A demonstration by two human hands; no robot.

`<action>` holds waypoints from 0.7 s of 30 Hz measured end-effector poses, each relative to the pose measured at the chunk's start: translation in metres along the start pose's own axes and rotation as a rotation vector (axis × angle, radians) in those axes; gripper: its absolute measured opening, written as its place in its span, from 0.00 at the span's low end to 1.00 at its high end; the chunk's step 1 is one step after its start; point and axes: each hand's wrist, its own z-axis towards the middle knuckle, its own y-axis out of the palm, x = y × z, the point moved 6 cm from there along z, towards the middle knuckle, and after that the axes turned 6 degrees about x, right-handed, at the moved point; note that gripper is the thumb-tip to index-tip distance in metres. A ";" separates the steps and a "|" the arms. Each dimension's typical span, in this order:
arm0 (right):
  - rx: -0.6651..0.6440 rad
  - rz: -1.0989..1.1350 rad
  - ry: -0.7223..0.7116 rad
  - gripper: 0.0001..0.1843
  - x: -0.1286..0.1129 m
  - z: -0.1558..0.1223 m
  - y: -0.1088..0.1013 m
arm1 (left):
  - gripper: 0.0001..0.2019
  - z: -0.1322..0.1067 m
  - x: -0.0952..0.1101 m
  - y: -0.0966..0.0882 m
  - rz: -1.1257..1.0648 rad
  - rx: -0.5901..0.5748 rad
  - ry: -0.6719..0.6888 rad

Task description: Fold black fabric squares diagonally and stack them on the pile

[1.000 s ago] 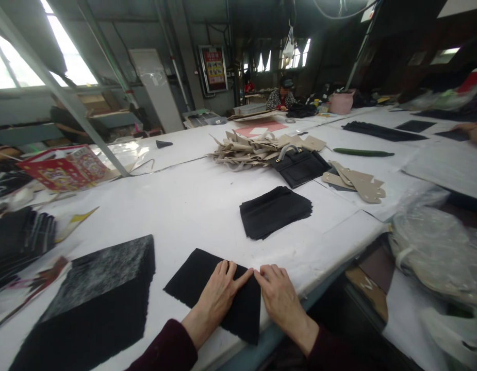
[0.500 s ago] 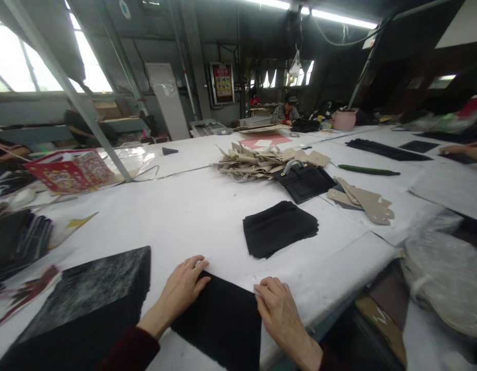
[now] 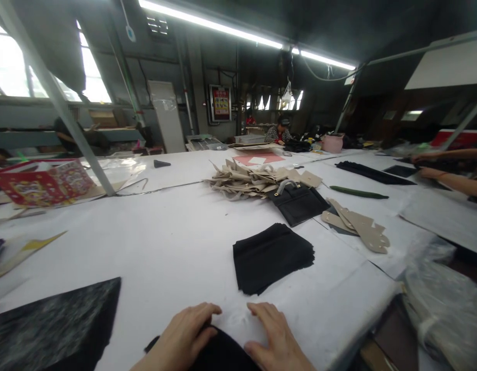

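Note:
A black fabric piece point(image 3: 223, 353) lies at the bottom edge of the view, its far edge curved and its near part out of frame. My left hand point(image 3: 190, 332) is closed on its left side, thumb pressed over the fabric. On the other side, my right hand point(image 3: 275, 335) is open, thumb and fingers apart, close to the fabric's right edge. Just beyond both hands sits a stack of black fabric pieces point(image 3: 273, 257) with uneven edges. Another dark stack point(image 3: 60, 324), grey and mottled on top, is at the lower left.
On the white table point(image 3: 164, 232) are a heap of beige pieces point(image 3: 246, 178), a black handbag point(image 3: 298, 203), beige straps point(image 3: 358, 226) and a cucumber point(image 3: 358, 192). A red patterned bag point(image 3: 40, 183) stands left. Clear plastic point(image 3: 447, 309) is at right. Another person's arms point(image 3: 450, 178) work at far right.
The view has tilted up, so the hands and fabric sit lower. The fabric, flat before, now curves at its far edge. My right hand's fingers have spread off its corner.

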 end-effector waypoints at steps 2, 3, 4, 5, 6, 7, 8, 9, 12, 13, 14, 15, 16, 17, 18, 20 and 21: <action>-0.134 0.103 0.091 0.27 0.001 0.006 -0.007 | 0.14 0.015 0.021 -0.004 -0.046 0.007 0.076; -0.206 0.163 0.145 0.22 0.002 0.009 -0.010 | 0.13 0.023 0.029 -0.008 -0.058 0.023 0.096; -0.259 0.218 0.195 0.16 0.003 0.012 -0.015 | 0.12 0.031 0.034 -0.014 -0.066 0.046 0.099; -0.293 0.256 0.228 0.11 0.005 0.016 -0.023 | 0.11 0.039 0.037 -0.019 -0.075 0.070 0.092; -0.302 0.264 0.239 0.09 0.006 0.022 -0.034 | 0.09 0.048 0.037 -0.024 -0.092 0.087 0.081; -0.290 0.236 0.221 0.08 0.008 0.032 -0.049 | 0.07 0.058 0.037 -0.027 -0.117 0.096 0.071; -0.267 0.169 0.175 0.08 0.009 0.044 -0.066 | 0.05 0.068 0.035 -0.029 -0.150 0.098 0.059; -0.235 0.076 0.113 0.09 0.009 0.059 -0.085 | 0.04 0.079 0.034 -0.029 -0.187 0.102 0.043; -0.160 -0.288 -0.118 0.11 0.009 0.115 -0.131 | 0.05 0.117 0.032 -0.027 -0.282 0.230 0.022; -0.126 -0.428 -0.177 0.11 0.011 0.135 -0.141 | 0.05 0.130 0.032 -0.027 -0.293 0.309 0.021; -0.085 -0.563 -0.224 0.12 0.013 0.154 -0.147 | 0.05 0.143 0.031 -0.025 -0.289 0.390 0.016; -0.044 -0.672 -0.256 0.12 0.016 0.172 -0.149 | 0.05 0.155 0.030 -0.023 -0.275 0.464 0.003; -0.007 -0.739 -0.270 0.13 0.021 0.188 -0.147 | 0.05 0.166 0.028 -0.021 -0.257 0.522 -0.023; 0.026 -0.781 -0.278 0.13 0.026 0.201 -0.142 | 0.05 0.176 0.024 -0.017 -0.238 0.562 -0.060; 0.057 -0.799 -0.280 0.13 0.032 0.211 -0.134 | 0.05 0.184 0.020 -0.013 -0.222 0.588 -0.095; 0.114 -0.807 -0.287 0.14 0.044 0.221 -0.114 | 0.06 0.195 0.013 -0.008 -0.208 0.617 -0.144; 0.140 -0.803 -0.294 0.16 0.051 0.222 -0.104 | 0.06 0.196 0.009 -0.006 -0.205 0.623 -0.160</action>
